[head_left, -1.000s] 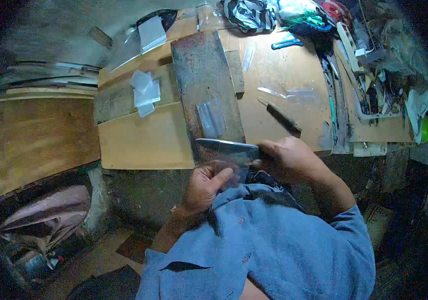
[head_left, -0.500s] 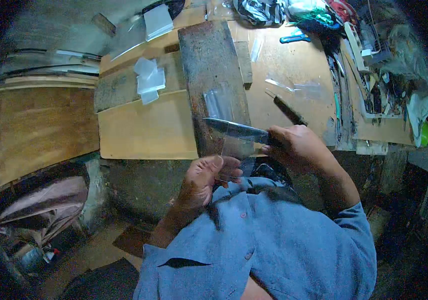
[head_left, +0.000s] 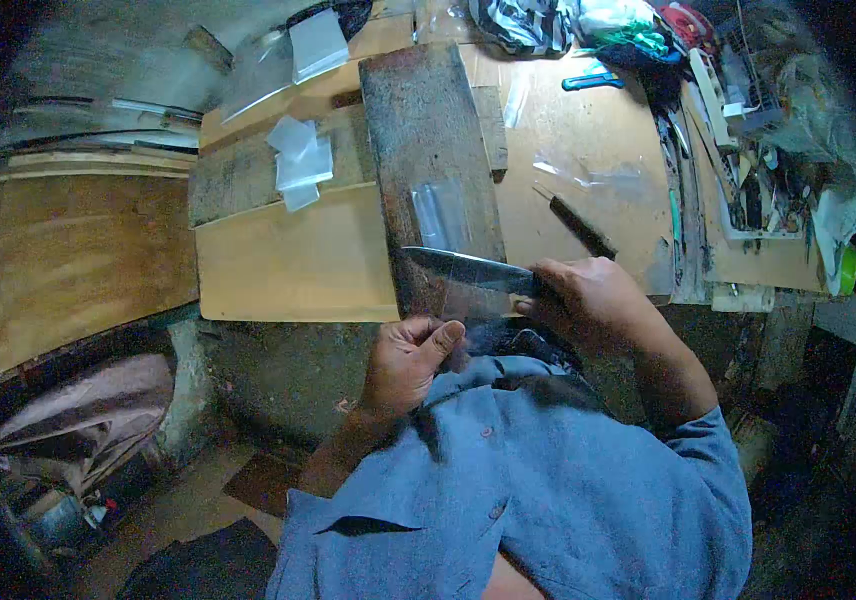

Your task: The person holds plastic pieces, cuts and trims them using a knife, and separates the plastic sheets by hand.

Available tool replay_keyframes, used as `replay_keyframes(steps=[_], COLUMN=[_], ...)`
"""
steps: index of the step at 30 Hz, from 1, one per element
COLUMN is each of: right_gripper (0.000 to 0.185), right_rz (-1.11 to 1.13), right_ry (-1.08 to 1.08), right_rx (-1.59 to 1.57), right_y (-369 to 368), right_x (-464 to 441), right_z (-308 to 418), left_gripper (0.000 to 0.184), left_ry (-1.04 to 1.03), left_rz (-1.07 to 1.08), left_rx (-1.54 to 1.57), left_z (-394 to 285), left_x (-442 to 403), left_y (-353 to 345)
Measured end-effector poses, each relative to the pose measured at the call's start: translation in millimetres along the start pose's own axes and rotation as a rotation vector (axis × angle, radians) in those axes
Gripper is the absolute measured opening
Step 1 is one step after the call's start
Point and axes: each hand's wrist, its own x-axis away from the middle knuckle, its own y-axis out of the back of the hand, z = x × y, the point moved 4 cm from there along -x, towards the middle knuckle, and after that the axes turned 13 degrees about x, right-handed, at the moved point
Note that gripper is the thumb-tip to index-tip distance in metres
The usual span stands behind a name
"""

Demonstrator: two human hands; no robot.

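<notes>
My right hand (head_left: 588, 298) is wrapped round the dark handle of a knife (head_left: 463, 268), its long blade pointing left across the near end of a worn wooden board (head_left: 428, 120). Below the blade, my left hand (head_left: 410, 362) is closed, thumb pressed toward the fingers, on a clear plastic sheet (head_left: 468, 302). That sheet reaches up toward the blade; whether the edge touches it I cannot tell. Another clear plastic piece (head_left: 438, 212) lies on the board just beyond the knife.
Left of the board lies a small stack of translucent sheets (head_left: 300, 165). A thin dark-handled tool (head_left: 583, 228) and a blue cutter (head_left: 591, 80) rest on the table (head_left: 298, 265). Bags (head_left: 523, 25) sit at the back, and a tray of tools (head_left: 763, 233) stands at right.
The knife has dropped slightly toward me, its tip lower and a little further left. My left hand has turned, its fingers now curled in and the thumb more upright.
</notes>
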Motion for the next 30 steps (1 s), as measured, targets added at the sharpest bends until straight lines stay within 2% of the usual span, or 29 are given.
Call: replay_keyframes(steps=[3, 7, 12, 16, 18, 22, 24, 27, 30], right_gripper=[0.032, 0.033, 0.029, 0.027, 0.028, 0.028, 0.028, 0.029, 0.029], right_rz=[0.05, 0.128, 0.094, 0.072, 0.074, 0.116, 0.106, 0.1, 0.106], right_ry=[-0.01, -0.036, 0.0, 0.011, 0.023, 0.024, 0.043, 0.05, 0.041], right_rx=[0.012, 0.059, 0.059, 0.066, 0.059, 0.086, 0.096, 0.095, 0.108], right_y=[6, 6, 1, 3, -2, -2, -8, -3, -1], right_x=[0, 0, -1, 1, 1, 2, 2, 4, 5], right_z=[3, 6, 4, 5, 3, 6, 2, 6, 6], left_gripper=[0.021, 0.015, 0.009, 0.01, 0.014, 0.016, 0.013, 0.01, 0.008], left_ry=[-0.083, -0.08, -0.055, -0.067, -0.162, -0.128, -0.01, -0.106, -0.105], left_rz=[0.101, 0.041, 0.062, 0.059, 0.117, 0.112, 0.059, 0.041, 0.024], left_rx=[-0.003, -0.054, 0.0, -0.007, -0.057, -0.052, 0.102, -0.022, -0.011], left_z=[3, -7, -8, -5, -9, -18, -9, -9, -10], left_x=[-3, -3, -4, -4, -3, -1, -3, -6, -4], left_y=[3, -8, -10, -10, -14, -22, -15, -12, -14])
